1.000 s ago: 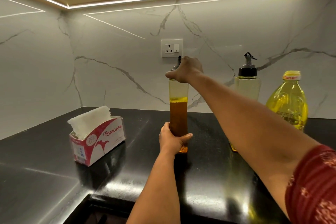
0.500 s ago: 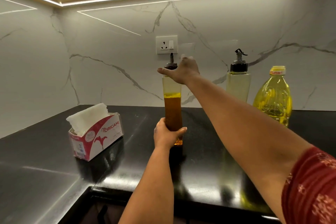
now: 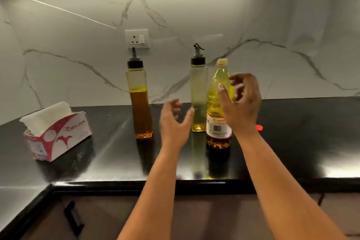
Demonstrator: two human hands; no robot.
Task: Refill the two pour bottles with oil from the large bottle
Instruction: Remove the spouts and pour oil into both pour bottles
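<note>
The large bottle (image 3: 216, 103) of yellow oil stands upright on the black counter (image 3: 292, 142), toward the back edge and right of the middle, with its yellow cap on and a white label low on its body. Touching or just beside it on the left stands a pour bottle (image 3: 198, 99), square-sided and clear, holding only a little pale oil at the bottom, with a black spout cap on top. The other pour bottle (image 3: 139, 101) stands well apart to the left, also near the back edge, below the wall socket (image 3: 137, 38); it is filled a little over halfway with darker amber oil and carries the same black spout cap.

The right hand (image 3: 241, 103) is raised in front of the large bottle, its fingers (image 3: 236, 79) loosely curled and spread, holding nothing; whether the thumb touches the bottle cannot be told because of blur. The left hand (image 3: 174, 122) hangs above the counter between the two pour bottles, fingers apart and relaxed, its thumb close to the emptier pour bottle, gripping nothing.

A box of paper napkins (image 3: 56, 132) sits near the left end of the counter. A small red thing (image 3: 259, 127) lies on the counter right of the right wrist.
</note>
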